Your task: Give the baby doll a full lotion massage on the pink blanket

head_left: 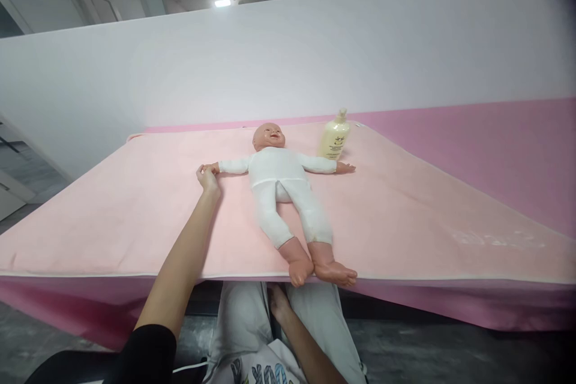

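Note:
A baby doll (279, 166) in a white cloth suit lies on its back on a peach towel (180, 228), arms spread and head away from me. Its bare feet reach the near table edge. My left hand (208, 177) is stretched out to the doll's hand on the left side, its fingers closed around it. Down below the table edge, my right hand (278, 303) rests between my thighs, and its fingers are hidden. A pale yellow pump bottle (335, 138) stands just behind the doll's other arm, with dark print on its front.
Under the towel a pink cover (499, 156) shows along the right side and hangs over the front. A white low wall (288, 60) closes off the back of the table. My legs (243, 318) are beneath the near edge.

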{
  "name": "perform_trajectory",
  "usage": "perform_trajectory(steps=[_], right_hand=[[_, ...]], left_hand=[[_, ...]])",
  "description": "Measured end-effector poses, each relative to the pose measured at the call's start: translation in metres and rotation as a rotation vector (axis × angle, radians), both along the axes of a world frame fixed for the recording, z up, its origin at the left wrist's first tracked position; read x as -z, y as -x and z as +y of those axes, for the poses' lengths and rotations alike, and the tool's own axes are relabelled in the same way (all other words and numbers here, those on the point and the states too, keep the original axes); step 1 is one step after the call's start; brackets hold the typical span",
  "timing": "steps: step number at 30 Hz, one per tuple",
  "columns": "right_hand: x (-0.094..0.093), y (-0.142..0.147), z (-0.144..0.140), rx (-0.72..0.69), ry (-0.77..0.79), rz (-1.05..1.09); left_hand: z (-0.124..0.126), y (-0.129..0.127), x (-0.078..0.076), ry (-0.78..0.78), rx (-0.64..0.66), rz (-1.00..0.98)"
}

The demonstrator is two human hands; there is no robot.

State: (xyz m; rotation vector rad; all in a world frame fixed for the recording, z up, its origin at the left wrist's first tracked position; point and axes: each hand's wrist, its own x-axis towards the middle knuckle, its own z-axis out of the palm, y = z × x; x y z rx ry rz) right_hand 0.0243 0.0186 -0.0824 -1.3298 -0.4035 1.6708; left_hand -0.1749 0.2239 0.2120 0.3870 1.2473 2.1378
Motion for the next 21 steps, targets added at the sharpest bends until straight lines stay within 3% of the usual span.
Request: perform_trajectory(steps=[7, 14, 21], right_hand=[[0.001, -0.001, 0.001, -0.010, 0.083, 0.101], [0.003, 0.001, 0.001, 0.032, 0.040, 0.131], [0.019, 0.000, 0.005, 0.078, 0.002, 0.126]], left_hand=[[0.000, 0.000, 0.000, 0.004, 0.004, 0.019], [-0.001, 0.000, -0.001, -0.005, 0.011, 0.016], [-0.001, -0.001, -0.001, -0.011, 0.005, -0.002]])
